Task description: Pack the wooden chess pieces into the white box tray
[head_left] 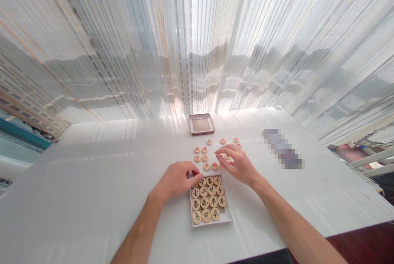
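A shallow white box [212,225] near the front of the table holds rows of round xiangqi pieces with black characters; its front right corner shows bare bottom. My left hand [178,180] is at the box's far left corner, thumb and fingertips pinched close together over the rim and partly covering a corner piece. Whether something small is between them is hidden. My right hand [235,163] hovers over loose xiangqi pieces with red characters [214,166], thumb and index finger slightly apart with nothing visible between them. It hides some of these pieces.
A box lid [201,124] with a brown edge lies farther back on the white table [101,173]. To the right is a pixelated object [283,149]. Sheer striped curtains [184,50] hang behind the table. White rails [372,161] stand at the far right.
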{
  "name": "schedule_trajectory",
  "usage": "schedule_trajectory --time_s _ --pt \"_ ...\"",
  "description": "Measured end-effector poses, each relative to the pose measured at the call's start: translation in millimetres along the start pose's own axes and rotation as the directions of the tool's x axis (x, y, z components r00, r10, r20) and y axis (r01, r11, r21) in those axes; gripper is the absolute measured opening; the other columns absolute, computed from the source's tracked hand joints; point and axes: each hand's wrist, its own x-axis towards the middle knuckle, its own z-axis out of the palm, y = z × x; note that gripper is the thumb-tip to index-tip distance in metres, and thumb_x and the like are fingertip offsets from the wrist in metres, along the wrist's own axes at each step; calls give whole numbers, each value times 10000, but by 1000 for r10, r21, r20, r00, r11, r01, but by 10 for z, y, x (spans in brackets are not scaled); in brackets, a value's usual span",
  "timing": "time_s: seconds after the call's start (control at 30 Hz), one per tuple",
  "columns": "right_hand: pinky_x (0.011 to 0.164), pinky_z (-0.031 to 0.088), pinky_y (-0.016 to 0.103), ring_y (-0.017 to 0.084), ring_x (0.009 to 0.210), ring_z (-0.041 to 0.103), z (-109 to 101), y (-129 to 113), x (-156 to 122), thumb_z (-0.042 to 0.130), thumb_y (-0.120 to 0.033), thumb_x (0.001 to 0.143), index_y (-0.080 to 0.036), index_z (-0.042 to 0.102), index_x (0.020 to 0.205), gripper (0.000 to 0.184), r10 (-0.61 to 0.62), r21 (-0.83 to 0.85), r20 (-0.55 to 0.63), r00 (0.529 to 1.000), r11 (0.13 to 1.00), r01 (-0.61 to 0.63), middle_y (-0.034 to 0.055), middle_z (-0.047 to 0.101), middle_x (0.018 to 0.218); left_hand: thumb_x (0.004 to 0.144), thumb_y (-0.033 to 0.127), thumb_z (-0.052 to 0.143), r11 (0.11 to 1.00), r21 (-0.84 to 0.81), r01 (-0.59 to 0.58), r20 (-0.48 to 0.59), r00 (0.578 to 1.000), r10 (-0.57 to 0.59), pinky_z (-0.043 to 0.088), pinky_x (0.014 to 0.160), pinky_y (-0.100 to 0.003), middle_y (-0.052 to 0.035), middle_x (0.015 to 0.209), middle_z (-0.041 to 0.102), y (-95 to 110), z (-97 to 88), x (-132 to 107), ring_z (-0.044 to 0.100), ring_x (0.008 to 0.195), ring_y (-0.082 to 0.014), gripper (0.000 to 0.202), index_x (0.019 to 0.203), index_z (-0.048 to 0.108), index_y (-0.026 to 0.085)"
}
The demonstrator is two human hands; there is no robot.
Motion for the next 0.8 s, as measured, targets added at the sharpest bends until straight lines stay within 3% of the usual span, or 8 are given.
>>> schedule_trajectory --time_s 0.13,0.27,0.37,0.5,0.6,0.8 --pt "902 495 373 220 1015 634 -30 38 129 532 -295 986 -243 677 1100 192 71 -43 6 997 997 -71 69 682 1092 887 465 592 1000 -4 -11 -6 1000 10 423 644 -251 1 813 731 4 0 0 586 675 -153 286 798 750 243" --pt "939 480 358 206 1054 618 51 85 330 520 -274 985 -245 669 1129 209 77 -140 68 995 988 -67 66 666 1136 890 466 585 1000 5 -13 -4 1000 13 426 645 -251 -2 820 730 2 -6 -5 587 677 -153 290 808 753 244" --pt "962 457 362 219 1097 592 143 137 497 528 -242 976 -217 673 1093 188 76 -175 68 995 983 -63 78 671 1110 890 473 583 1000 7 -21 -1 1000 21 429 649 -254 -4 830 733 -1 -10 -11 585 682 -157 292 826 761 250" --pt "859 471 333 223 977 617 231 201 656 589 -201 926 -185 690 974 112 62 -199 91 994 979 -43 75 699 966 892 469 583 1000 1 -25 1 1000 25 432 646 -253 -4 842 736 1 -16 -17 589 690 -158 291 832 765 250" --pt "794 474 316 213 890 629 254 229 690 599 -184 907 -177 687 910 88 39 -199 87 995 980 -21 66 698 878 890 467 590 1000 2 -23 -3 1000 23 433 646 -250 -3 839 737 1 -18 -18 596 700 -158 287 827 765 249" --pt "778 509 298 173 851 666 176 226 550 584 -209 914 -227 654 1022 130 -24 -144 30 999 989 28 42 693 999 888 451 600 1000 -1 -21 -12 1000 21 427 642 -242 22 823 731 -6 -15 -20 592 689 -144 261 813 756 256"
